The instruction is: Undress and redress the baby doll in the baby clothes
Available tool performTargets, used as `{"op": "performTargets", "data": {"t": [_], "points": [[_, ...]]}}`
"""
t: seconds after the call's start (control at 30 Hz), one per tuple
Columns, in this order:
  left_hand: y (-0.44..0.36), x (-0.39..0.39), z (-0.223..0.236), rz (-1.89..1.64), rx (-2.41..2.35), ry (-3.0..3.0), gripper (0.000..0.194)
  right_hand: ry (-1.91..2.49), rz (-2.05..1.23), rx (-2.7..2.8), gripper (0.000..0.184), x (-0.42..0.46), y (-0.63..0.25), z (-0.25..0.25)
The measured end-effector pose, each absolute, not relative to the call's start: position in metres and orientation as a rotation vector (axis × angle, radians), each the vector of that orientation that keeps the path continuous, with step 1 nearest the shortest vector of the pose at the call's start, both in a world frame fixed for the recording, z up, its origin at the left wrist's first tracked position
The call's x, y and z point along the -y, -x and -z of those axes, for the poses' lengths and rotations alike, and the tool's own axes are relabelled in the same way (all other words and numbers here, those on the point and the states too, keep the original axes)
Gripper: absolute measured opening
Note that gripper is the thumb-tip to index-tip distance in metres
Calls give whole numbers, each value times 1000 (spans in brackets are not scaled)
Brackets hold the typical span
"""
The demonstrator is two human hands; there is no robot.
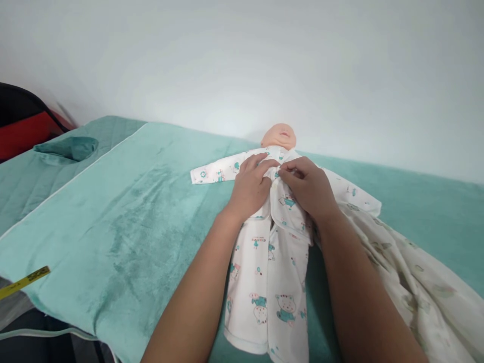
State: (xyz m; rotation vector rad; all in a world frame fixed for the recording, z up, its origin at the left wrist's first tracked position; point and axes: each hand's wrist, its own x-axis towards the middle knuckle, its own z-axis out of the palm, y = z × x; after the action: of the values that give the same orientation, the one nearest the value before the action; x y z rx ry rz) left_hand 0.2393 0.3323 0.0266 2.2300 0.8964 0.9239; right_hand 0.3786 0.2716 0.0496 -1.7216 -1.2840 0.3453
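A baby doll (280, 136) lies on its back, dressed in a white printed baby shirt (287, 199) and matching pants (251, 297). Both shirt sleeves stretch out to the sides, with no doll hands showing at the cuffs. My left hand (252, 184) rests on the chest, its thumb and forefinger closed on the shirt's front edge. Against it, my right hand (308, 184) pinches the same front edge from the other side. The fingertips meet just below the collar. Whatever small fastener may be between them is hidden.
Teal plush sheet (143, 212) covers the bed. A crumpled pale patterned cloth (408, 282) lies at the right. On the left are a teal fabric piece (68, 150), a red item (28, 133) and a yellow strip (24, 282). The white wall (242, 65) rises behind the doll.
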Motion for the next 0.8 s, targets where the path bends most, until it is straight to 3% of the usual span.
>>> {"op": "performTargets", "data": {"t": [0.2,0.37,0.53,0.8], "points": [[-245,-337,-30,-951,-903,-2184,36,1762,-228,1176,9,-276,-373,-46],[-233,-329,-29,-1019,-833,-1996,39,1750,-249,1012,7,-274,-371,-44],[-220,-311,-28,-949,-821,-2018,24,1709,-130,931,12,-257,-357,-41],[-219,-312,-28,-960,-800,-1996,13,1877,-9,1364,19,-219,-337,-36]]}}
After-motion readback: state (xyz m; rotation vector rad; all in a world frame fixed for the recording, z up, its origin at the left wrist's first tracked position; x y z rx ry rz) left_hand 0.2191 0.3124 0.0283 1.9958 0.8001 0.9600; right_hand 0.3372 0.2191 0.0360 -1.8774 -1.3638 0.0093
